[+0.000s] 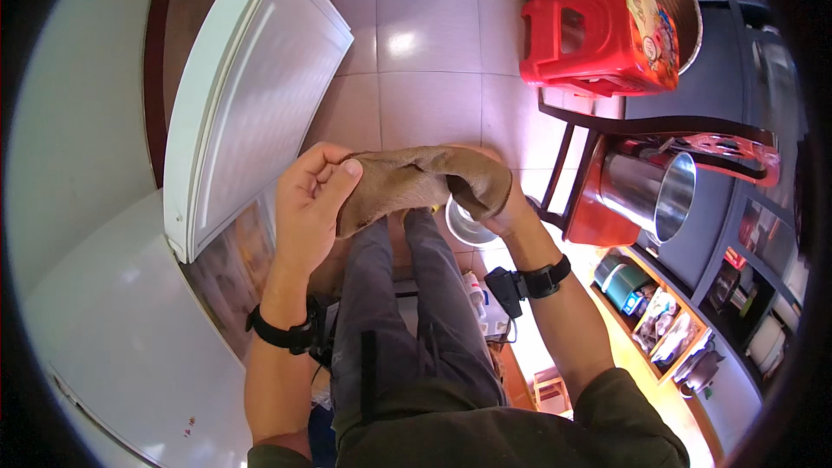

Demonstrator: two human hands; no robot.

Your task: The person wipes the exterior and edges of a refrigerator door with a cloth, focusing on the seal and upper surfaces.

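A brown cloth (396, 185) is stretched between my two hands in front of my body, above my legs. My left hand (312, 198) pinches its left end, the thumb lying on top and the fingers curled. At the other end, the cloth drapes over the fingers of my right hand (510, 211) and hides most of them. A fold with a dark inner side hangs near that wrist. Below the cloth on the floor, a round metal basin (465, 224) shows partly, beside my feet.
To the left, a white fridge door (260, 97) stands ajar from the white fridge (123, 325). At right are a red plastic stool (578, 45), a wooden chair (585, 208) bearing a steel pot (640, 192), and an open drawer (656, 318) with several items. Tiled floor (429, 26) lies ahead.
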